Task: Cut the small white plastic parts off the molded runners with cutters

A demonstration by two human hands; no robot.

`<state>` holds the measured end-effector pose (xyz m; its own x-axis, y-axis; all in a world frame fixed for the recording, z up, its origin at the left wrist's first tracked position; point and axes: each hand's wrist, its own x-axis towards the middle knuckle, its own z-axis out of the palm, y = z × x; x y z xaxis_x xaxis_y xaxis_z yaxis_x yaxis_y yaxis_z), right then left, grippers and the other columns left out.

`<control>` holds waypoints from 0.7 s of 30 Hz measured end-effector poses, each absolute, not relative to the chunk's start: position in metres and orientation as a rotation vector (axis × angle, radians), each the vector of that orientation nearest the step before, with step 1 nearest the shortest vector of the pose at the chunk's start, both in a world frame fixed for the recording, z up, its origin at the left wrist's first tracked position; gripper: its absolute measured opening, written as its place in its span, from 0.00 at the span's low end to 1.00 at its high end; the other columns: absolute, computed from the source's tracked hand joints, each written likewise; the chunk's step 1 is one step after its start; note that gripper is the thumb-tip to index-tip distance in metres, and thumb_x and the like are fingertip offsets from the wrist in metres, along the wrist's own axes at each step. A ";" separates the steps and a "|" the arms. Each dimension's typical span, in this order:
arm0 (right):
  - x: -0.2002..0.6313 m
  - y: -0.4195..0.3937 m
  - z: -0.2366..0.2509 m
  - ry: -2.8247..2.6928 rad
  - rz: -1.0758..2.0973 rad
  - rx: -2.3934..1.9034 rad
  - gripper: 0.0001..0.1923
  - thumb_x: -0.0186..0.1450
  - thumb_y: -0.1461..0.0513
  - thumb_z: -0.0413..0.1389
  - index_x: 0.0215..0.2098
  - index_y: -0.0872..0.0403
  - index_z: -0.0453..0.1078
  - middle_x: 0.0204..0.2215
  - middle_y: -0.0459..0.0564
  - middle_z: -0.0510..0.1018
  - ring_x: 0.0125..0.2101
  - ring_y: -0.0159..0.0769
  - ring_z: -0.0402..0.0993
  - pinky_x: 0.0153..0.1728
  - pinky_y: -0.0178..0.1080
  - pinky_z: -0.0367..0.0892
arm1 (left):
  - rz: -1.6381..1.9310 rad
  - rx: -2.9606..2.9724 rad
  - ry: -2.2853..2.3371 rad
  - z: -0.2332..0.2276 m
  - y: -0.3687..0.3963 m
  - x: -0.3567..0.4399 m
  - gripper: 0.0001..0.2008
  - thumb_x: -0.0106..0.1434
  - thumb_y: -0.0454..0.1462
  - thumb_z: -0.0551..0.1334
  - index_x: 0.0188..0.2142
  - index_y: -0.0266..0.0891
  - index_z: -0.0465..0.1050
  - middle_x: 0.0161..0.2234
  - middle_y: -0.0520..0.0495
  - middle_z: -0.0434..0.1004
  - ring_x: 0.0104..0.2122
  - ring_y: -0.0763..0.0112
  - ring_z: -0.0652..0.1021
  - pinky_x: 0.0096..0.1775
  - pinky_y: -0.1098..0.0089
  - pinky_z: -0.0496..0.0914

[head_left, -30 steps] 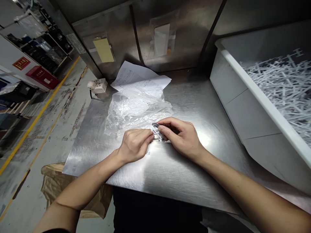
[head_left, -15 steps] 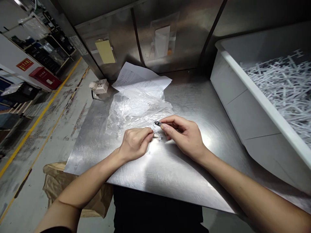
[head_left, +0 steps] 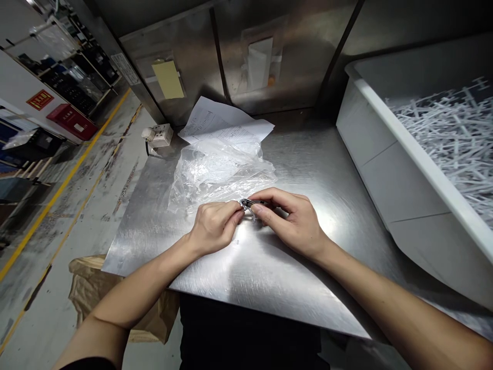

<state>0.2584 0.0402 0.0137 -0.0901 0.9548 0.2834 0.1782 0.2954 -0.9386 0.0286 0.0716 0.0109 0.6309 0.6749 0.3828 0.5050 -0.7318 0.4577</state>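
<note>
My left hand and my right hand meet over the steel table, fingertips almost touching. Between them is a small dark metal tool, gripped by my right hand, its tip at a small white piece that my left fingers pinch. The white piece is mostly hidden by the fingers. A crumpled clear plastic bag lies just beyond both hands.
A white paper sheet lies behind the bag. A white bin full of white plastic strips fills the right side. A power socket sits at the table's far left corner. A brown bag lies on the floor at left.
The small tool's tip has dropped closer to my left fingertips, and the white piece between the hands is now more covered. Both hands stay in place.
</note>
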 end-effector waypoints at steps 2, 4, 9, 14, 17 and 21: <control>0.259 0.040 0.014 -1.532 0.922 -1.086 0.07 0.74 0.57 0.66 0.47 0.50 0.85 0.36 0.48 0.89 0.35 0.41 0.85 0.36 0.43 0.76 | 0.769 2.550 0.955 0.011 0.072 0.028 0.11 0.80 0.35 0.58 0.38 0.42 0.74 0.30 0.50 0.82 0.28 0.69 0.81 0.35 0.68 0.71; 0.260 0.040 0.013 -1.540 0.914 -1.079 0.07 0.75 0.57 0.66 0.47 0.50 0.85 0.36 0.48 0.89 0.35 0.40 0.85 0.36 0.42 0.76 | 0.763 2.551 0.957 0.012 0.072 0.028 0.11 0.80 0.35 0.58 0.38 0.42 0.74 0.29 0.51 0.81 0.28 0.69 0.80 0.34 0.68 0.71; 0.261 0.041 0.012 -1.555 0.899 -1.065 0.07 0.75 0.58 0.66 0.47 0.51 0.85 0.37 0.48 0.89 0.35 0.40 0.86 0.37 0.42 0.76 | 0.789 2.547 0.937 0.013 0.073 0.027 0.10 0.79 0.34 0.58 0.39 0.41 0.74 0.29 0.51 0.81 0.27 0.70 0.80 0.34 0.68 0.70; 0.260 0.041 0.011 -1.557 0.884 -1.064 0.07 0.75 0.58 0.66 0.48 0.51 0.85 0.37 0.48 0.89 0.35 0.39 0.86 0.36 0.41 0.76 | 0.816 2.557 0.889 0.012 0.073 0.028 0.09 0.80 0.33 0.59 0.40 0.41 0.74 0.31 0.51 0.82 0.28 0.69 0.81 0.35 0.69 0.72; 0.260 0.040 0.010 -1.554 0.883 -1.062 0.07 0.75 0.58 0.66 0.48 0.51 0.85 0.37 0.48 0.89 0.35 0.39 0.85 0.36 0.41 0.76 | 0.842 2.558 0.867 0.011 0.073 0.029 0.09 0.79 0.33 0.59 0.41 0.41 0.75 0.31 0.50 0.83 0.29 0.69 0.82 0.35 0.69 0.72; 0.259 0.040 0.008 -1.547 0.882 -1.062 0.06 0.76 0.59 0.66 0.48 0.50 0.84 0.37 0.48 0.89 0.36 0.40 0.86 0.37 0.41 0.76 | 0.842 2.562 0.865 0.010 0.072 0.029 0.09 0.79 0.32 0.59 0.41 0.41 0.75 0.31 0.50 0.83 0.29 0.69 0.82 0.35 0.69 0.72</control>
